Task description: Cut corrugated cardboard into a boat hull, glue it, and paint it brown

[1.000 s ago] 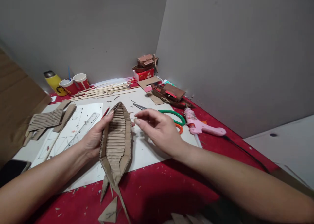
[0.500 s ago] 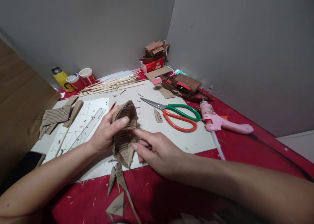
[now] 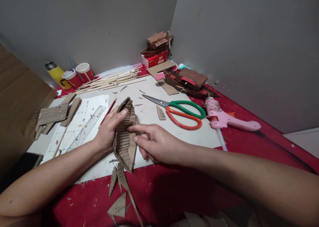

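Observation:
A boat-shaped hull of corrugated cardboard (image 3: 124, 137) is held between both hands, tilted up on its side above a white sheet (image 3: 149, 120). My left hand (image 3: 108, 129) grips its left wall, thumb over the top rim. My right hand (image 3: 152, 144) pinches the right wall, fingers curled against the ribbed face. Green-and-orange scissors (image 3: 183, 112) lie just beyond my right hand, with a small cardboard offcut (image 3: 160, 113) beside their blades.
A pink glue gun (image 3: 226, 119) lies right of the scissors. A clear ruler (image 3: 87, 127), red pencil (image 3: 107, 112) and drawing sheet sit at left, with cardboard strips (image 3: 53, 114). Wooden sticks (image 3: 112, 81), cups (image 3: 79, 74) and brown cardboard boats (image 3: 189, 81) line the back. Scraps (image 3: 119, 200) lie near me.
The hull was lying open side up a second ago; it has been turned up on its side. My right hand moved from hovering beside it to pinching its right wall.

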Action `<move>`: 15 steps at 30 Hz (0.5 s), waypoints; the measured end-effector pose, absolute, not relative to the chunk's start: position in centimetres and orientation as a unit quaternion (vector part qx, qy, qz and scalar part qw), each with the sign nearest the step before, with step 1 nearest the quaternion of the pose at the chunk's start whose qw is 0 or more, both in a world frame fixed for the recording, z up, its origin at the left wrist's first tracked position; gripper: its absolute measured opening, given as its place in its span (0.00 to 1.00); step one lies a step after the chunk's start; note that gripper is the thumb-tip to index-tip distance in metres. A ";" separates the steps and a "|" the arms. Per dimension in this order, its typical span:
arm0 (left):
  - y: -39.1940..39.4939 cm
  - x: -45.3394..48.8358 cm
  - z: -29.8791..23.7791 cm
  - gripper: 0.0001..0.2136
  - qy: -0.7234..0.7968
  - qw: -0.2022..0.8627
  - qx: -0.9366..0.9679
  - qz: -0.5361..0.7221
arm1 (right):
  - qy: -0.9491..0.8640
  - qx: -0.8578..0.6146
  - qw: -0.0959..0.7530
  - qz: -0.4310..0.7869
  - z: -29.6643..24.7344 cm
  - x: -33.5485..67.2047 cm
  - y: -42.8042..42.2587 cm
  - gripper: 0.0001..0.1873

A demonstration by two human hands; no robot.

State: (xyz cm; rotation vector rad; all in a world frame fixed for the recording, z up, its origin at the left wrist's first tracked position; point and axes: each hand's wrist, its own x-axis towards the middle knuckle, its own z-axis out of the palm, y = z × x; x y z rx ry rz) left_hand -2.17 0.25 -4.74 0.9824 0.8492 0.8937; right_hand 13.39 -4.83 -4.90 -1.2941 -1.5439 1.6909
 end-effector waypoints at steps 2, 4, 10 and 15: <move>0.2 -2.2 -4.7 0.18 0.385 0.714 0.432 0.394 | -0.579 -0.471 0.261 0.612 -5.5 13.5 -4.8 0.25; 0.3 -2.2 -4.7 0.18 0.382 0.731 0.416 0.383 | -0.643 -0.471 0.283 0.533 -6.1 13.7 -4.7 0.23; 0.9 -2.4 -4.9 0.19 0.388 0.766 0.371 0.354 | -0.885 -0.362 0.270 0.114 -6.3 14.6 -5.0 0.10; 1.0 -2.5 -5.1 0.15 0.383 0.773 0.359 0.356 | -0.917 -0.336 0.194 0.089 -4.9 14.6 -5.6 0.11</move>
